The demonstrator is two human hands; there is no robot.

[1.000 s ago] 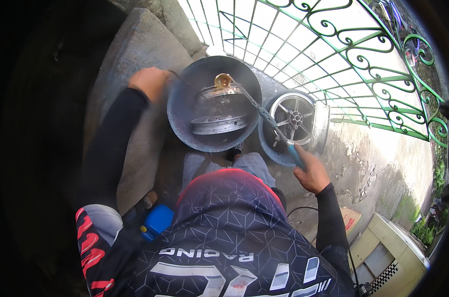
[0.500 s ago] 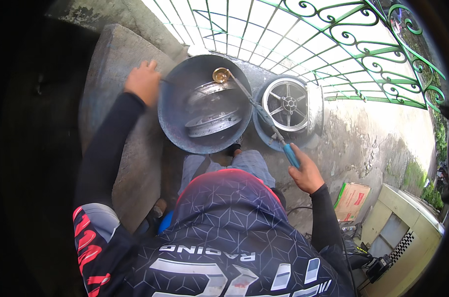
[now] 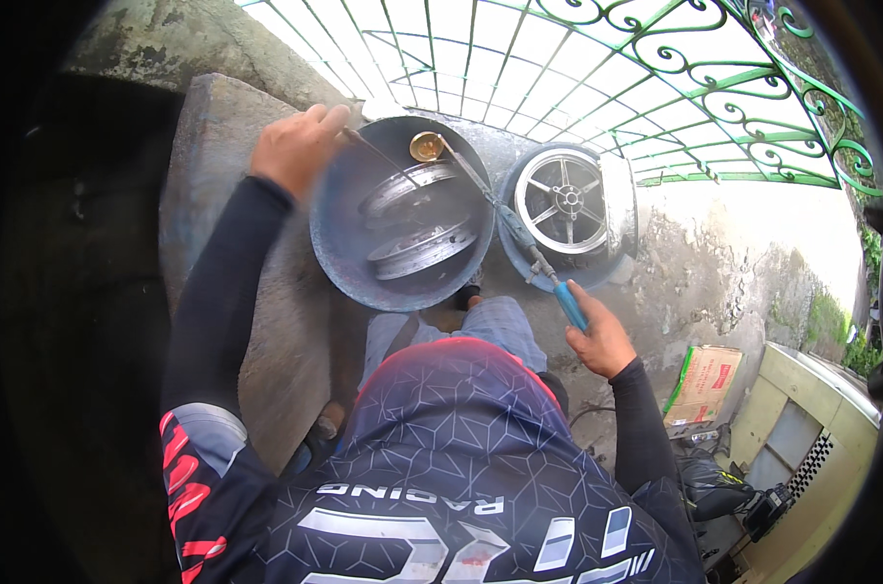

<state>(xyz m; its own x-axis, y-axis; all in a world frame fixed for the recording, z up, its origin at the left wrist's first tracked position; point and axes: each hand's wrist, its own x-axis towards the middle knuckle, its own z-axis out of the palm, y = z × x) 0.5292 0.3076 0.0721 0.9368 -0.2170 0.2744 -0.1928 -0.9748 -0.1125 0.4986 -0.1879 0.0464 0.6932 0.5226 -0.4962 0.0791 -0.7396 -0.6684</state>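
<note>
My right hand (image 3: 603, 336) is closed around the blue handle of a gas torch (image 3: 515, 230). The torch slants up and left, and its brass burner bell (image 3: 426, 147) hangs over the far part of a round blue-grey tub (image 3: 342, 261). Two silver wheel rims (image 3: 422, 251) stand tilted inside the tub, hazy as if in smoke or steam. Above the tub's left edge my left hand (image 3: 300, 151), slightly blurred, grips a thin metal rod (image 3: 381, 159). The rod's far end reaches the upper rim (image 3: 410, 185); whether it hooks it I cannot tell.
Right of the tub, a spoked wheel (image 3: 560, 200) lies on a blue container (image 3: 530, 273). A concrete slab (image 3: 208, 175) rises at the left. Green metal grillwork (image 3: 743, 88) runs along the back. At the lower right are a flattened cardboard box (image 3: 704, 386) and a cream cabinet (image 3: 801, 419).
My left hand has moved up and to the right, and the rod now extends over the tub to the upper rim. The torch and my right hand have hardly moved.
</note>
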